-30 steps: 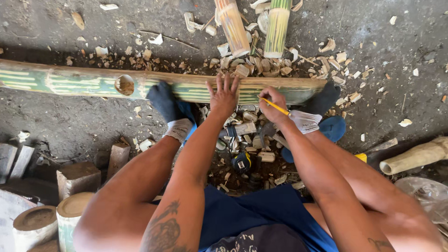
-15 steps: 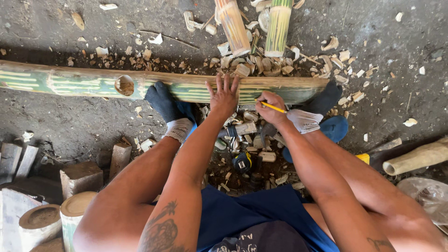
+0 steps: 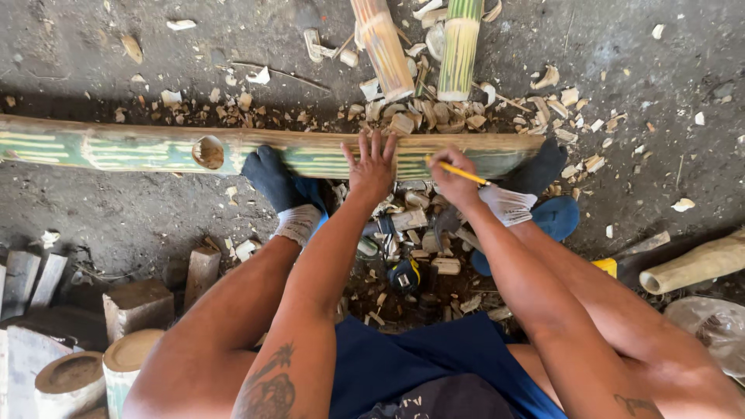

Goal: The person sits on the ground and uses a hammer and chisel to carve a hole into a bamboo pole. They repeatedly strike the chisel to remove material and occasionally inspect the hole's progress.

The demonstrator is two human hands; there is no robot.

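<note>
On bamboo pole (image 3: 140,147) — pencil (image 3: 463,172) lower, nearer.

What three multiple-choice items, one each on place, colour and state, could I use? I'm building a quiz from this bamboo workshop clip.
1. Where does the left hand rest?
A. flat on the long green-striped bamboo pole
B. on the cut bamboo stumps
C. on a knee

2. What colour is the thin pencil in the right hand?
A. red
B. yellow
C. black

3. How are the left hand's fingers?
A. curled in a fist
B. pinching a chip
C. spread open

Key: 1 A, the palm lies on the pole between the two socked feet. 2 B, the shaft shows bright yellow. 3 C, the digits fan out flat across the pole.
</note>
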